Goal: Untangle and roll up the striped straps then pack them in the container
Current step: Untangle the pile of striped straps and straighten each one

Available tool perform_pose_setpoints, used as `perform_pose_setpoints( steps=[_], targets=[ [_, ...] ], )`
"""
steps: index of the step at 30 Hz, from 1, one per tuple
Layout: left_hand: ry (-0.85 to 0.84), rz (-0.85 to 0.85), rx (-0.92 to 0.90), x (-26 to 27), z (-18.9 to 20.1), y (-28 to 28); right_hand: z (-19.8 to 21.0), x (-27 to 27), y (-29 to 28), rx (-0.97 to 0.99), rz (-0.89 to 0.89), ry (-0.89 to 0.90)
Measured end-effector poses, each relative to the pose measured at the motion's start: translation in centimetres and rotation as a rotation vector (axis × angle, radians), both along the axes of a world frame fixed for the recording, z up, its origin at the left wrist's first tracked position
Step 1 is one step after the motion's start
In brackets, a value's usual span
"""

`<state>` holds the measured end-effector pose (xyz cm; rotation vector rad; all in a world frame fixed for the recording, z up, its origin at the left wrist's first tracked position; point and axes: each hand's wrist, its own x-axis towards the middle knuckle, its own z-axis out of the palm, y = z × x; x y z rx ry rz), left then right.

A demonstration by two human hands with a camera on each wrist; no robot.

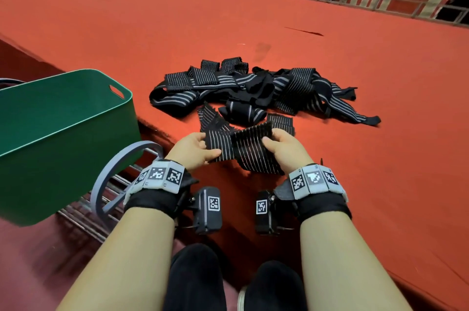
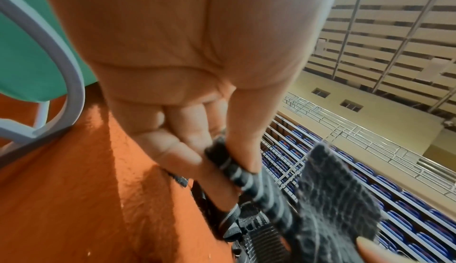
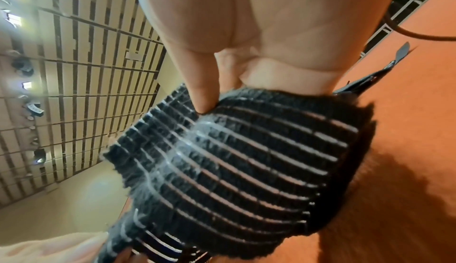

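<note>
Warm indoor light; wrist views blurred (wide-angle warp).

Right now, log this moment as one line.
left hand: pinches strap | right hand: pinches strap | pile: tangled | bin: beside

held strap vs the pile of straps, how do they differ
The held strap is lifted and pinched by the left hand and right hand; the pile lies untouched on the red carpet. The held strap is spread fairly flat; the pile is tangled. Both are black with pale stripes.
</note>
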<state>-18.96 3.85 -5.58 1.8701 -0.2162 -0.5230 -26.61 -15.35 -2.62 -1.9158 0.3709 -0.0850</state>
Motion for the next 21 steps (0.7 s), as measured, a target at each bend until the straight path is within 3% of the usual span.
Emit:
perform_pose_setpoints(
  steps=[10,15,21],
  targets=[
    [-0.283,-0.029,0.118,-0.8,1.4,0.4,-0.5,1.2,0.5,0.033,0.107,-0.106],
    [-0.329,-0.077,0.1,-1.0,1.9,0.5,0.2,1.0,0.8,0.113,0.163,-0.21],
    [-0.347,-0.102,0.08,-1.4,2.3,0.3,0.6,0.4,0.4,0.024,0.188,-0.222]
  ],
)
